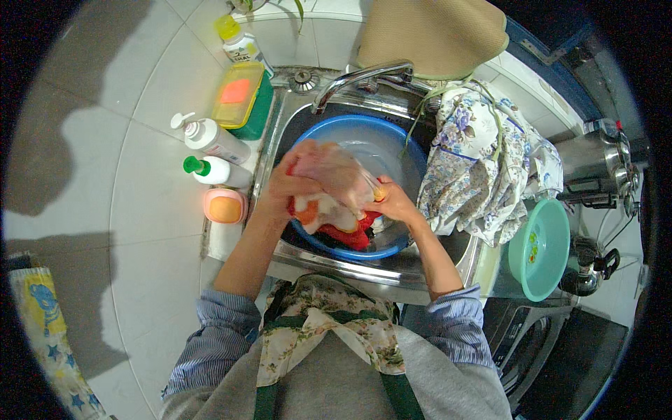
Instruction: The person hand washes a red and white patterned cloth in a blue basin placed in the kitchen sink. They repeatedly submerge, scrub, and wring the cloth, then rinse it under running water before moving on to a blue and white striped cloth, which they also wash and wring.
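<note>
Between my two hands is a wet, bunched cloth (336,173) in pale pink and white with red and orange patches. My left hand (296,176), blurred, grips its left side. With bent fingers my right hand (391,198) grasps the right edge. Directly below is a blue plastic basin (358,255) set in the sink, with greyish water (375,152) inside. Red fabric (346,236) hangs low toward the basin's near side; whether it belongs to the same cloth I cannot tell.
A chrome faucet (362,79) arches over the steel sink (336,269). Pump bottles (215,139), a soap dish (226,206) and a green box (239,100) line the left ledge. Floral fabric (472,157) drapes over the right side, beside a mint-green basin (541,249) and a metal kettle (580,262).
</note>
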`<action>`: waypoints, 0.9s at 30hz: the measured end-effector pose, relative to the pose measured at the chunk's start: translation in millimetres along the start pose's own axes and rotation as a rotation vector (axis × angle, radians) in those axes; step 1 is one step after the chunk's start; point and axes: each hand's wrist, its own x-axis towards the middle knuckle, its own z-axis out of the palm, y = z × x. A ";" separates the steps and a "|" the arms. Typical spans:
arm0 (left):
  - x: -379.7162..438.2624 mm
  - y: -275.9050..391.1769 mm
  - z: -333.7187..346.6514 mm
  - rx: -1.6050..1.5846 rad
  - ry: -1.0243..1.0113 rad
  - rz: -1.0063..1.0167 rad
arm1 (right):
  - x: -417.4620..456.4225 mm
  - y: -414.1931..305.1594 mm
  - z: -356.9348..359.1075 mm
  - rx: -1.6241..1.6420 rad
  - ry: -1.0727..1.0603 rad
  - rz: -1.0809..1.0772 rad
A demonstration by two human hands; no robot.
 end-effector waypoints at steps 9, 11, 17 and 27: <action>-28.6 -75.6 -94.9 -0.075 0.275 -0.079 | -4.0 -12.5 -18.5 1.513 0.215 -0.214; -26.6 -103.3 -79.0 -0.048 0.399 -0.211 | -1.5 -17.9 -10.6 1.720 0.237 -0.221; 7.5 -99.1 -48.7 -0.274 0.353 -0.193 | 23.5 -18.2 -7.6 1.062 0.650 -0.027; 44.9 -171.1 -66.9 -0.056 0.544 -0.481 | 57.2 -48.1 24.8 -0.069 0.558 0.243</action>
